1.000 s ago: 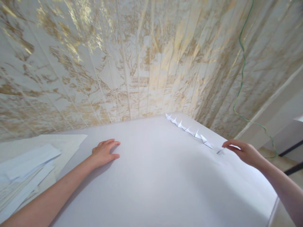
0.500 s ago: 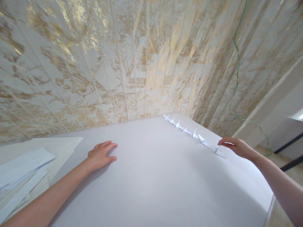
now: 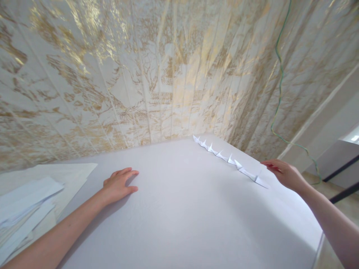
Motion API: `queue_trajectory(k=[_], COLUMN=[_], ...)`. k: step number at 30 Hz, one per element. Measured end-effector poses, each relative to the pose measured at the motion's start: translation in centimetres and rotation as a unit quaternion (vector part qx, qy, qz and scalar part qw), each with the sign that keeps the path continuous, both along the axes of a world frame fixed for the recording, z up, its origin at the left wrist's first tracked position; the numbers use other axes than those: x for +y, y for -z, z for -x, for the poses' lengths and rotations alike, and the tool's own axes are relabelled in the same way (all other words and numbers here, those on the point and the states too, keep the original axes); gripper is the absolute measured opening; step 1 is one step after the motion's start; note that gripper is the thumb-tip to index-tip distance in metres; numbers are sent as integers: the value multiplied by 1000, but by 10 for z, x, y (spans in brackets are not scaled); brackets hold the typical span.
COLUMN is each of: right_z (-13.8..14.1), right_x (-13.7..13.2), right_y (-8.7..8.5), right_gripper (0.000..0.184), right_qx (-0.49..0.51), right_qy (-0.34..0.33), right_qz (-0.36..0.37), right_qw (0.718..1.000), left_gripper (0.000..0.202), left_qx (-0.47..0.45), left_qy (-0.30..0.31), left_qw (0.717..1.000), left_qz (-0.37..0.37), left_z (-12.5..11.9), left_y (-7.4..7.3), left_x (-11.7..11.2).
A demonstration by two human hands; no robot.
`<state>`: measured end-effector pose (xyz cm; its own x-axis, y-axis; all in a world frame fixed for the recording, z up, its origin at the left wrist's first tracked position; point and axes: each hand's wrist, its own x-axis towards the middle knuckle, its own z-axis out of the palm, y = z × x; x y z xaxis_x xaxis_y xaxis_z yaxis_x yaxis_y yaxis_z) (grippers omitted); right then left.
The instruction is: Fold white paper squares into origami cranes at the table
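Observation:
Several small white origami pieces with pointed tips, too small to tell what they portray, form a slanting row (image 3: 221,154) on the white tabletop (image 3: 174,209). The nearest origami piece (image 3: 260,181) is at the row's right end. Just above and to the right of it is my right hand (image 3: 284,175), fingers stretched leftward, apart from the paper and with nothing visible in them. On the left half of the table rests my left hand (image 3: 121,183), thumb and fingers spread, holding nothing.
At the far left lie loose white paper sheets and strips (image 3: 30,194) on a pale sheet (image 3: 81,172). A patterned gold-and-white curtain (image 3: 157,74) hangs behind the table. A green cord (image 3: 280,82) runs down at the right, near dark metal bars (image 3: 344,164).
My right hand has let go of the nearest origami piece's upright tip and drawn slightly up and right. The piece stays at the end of the row. My left hand has hardly moved.

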<state>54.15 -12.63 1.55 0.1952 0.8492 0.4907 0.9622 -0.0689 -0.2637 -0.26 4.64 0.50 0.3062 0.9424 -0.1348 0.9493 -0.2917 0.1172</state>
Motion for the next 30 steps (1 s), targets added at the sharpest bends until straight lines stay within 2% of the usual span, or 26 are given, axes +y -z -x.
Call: queue_trajectory(k=[3, 6, 9, 11, 14, 17, 20, 22, 25, 28, 30], right_z=[25, 62, 106, 138, 190, 242, 287, 310, 337, 354, 361], right_x=[-9, -11, 0, 13, 37, 60, 79, 91, 110, 123, 127], right_y=[-5, -14, -21, -22, -16, -5, 5, 10, 16, 22, 27], right_gripper=[27, 22, 20, 19, 19, 23, 24, 22, 22, 20, 18], right_qx=[-51, -55, -35, -28, -42, -55, -68, -77, -76, -61, -42], right_qy=[48, 9, -121, -228, -355, -464, -545, -569, -590, -588, -579], right_qz=[-108, -106, -42, -21, 19, 65, 97, 98, 88, 81, 74], right_qw=[992, 993, 991, 973, 934, 881, 830, 813, 799, 802, 811], left_gripper=[60, 58, 58, 56, 52, 48, 37, 31, 39, 51, 65], left_qx=[-2, -8, -12, -20, -38, -51, -56, -48, -23, 13, 31], left_qy=[2, -3, -9, -7, 9, 34, 40, 7, -75, -150, -185], left_qw=[1000, 1000, 1000, 1000, 999, 995, 994, 995, 990, 982, 977], left_qz=[-6, -6, -2, -8, -37, -78, -85, -90, -117, -111, -102], left_z=[0, -1, -3, -4, -6, -6, 0, 9, 36, 80, 115], left_y=[0, -1, -2, 0, 6, 11, 8, -1, -21, -43, -52], left_x=[0, 0, -2, -5, -9, -11, -8, -1, 12, 24, 29])
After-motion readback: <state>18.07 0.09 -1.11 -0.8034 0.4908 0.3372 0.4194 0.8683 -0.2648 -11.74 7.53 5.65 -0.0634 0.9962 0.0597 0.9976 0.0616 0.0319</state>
